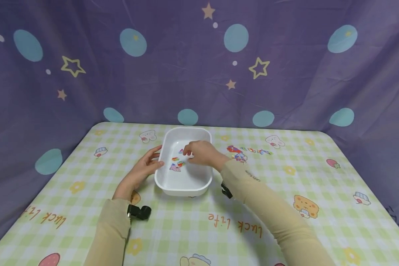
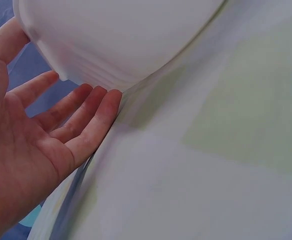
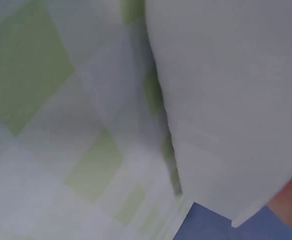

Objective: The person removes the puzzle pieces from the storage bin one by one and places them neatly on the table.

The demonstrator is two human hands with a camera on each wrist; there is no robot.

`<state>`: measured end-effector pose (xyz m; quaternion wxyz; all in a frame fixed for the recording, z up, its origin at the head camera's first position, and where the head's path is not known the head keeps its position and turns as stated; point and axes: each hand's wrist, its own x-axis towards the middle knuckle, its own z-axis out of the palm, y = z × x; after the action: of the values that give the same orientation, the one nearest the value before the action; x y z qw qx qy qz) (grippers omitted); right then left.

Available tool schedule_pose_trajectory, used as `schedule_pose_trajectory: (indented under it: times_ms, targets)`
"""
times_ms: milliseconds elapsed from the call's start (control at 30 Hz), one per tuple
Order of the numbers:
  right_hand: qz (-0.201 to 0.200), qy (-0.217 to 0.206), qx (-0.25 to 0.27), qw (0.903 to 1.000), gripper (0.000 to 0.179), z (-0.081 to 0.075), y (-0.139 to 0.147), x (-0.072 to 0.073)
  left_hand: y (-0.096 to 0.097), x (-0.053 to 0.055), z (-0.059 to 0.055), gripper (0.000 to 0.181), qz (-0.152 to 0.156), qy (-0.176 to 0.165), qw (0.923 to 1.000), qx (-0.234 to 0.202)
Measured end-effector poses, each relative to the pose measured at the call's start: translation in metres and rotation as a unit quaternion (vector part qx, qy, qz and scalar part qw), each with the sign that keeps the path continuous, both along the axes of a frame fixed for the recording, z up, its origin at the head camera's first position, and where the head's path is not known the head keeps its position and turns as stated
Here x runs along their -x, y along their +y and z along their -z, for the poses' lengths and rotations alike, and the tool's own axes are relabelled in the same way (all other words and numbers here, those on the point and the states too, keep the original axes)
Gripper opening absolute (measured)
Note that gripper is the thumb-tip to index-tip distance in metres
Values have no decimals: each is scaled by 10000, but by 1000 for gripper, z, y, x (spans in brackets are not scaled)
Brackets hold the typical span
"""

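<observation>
A white rectangular plastic tub (image 1: 184, 189) stands on the table, with several small colourful sticker-like pieces (image 1: 175, 167) lying on its floor. My left hand (image 1: 145, 167) holds the tub's left side, its thumb over the rim and the other fingers along the outer wall. In the left wrist view those fingers (image 2: 100, 122) touch the underside of the tub's wall. My right hand (image 1: 203, 153) reaches over the right rim into the tub, fingers bent downward beside a few bright pieces. Whether its fingertips pinch one is too small to tell. The right wrist view mostly shows the tub's outer wall (image 3: 226, 110).
Right of the tub, more colourful flat pieces (image 1: 241, 157) lie on the green checked tablecloth (image 1: 173, 229), some in a row (image 1: 259, 151) reaching further right. A purple curtain (image 1: 199, 88) with stars and ovals hangs behind the table.
</observation>
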<state>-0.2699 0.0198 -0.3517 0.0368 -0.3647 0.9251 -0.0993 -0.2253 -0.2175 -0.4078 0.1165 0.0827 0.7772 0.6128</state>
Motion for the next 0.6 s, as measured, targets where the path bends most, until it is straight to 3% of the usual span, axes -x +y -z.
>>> schedule_pose_trajectory:
  times_ms: [233, 600]
  targets:
    - [107, -207, -355, 9991, 27, 5, -12, 3, -1, 1, -2, 64, -13, 9, 10000, 39]
    - [92, -452, -438, 9980, 27, 17, -27, 0, 1, -1, -3, 63, 41, 15, 10000, 36]
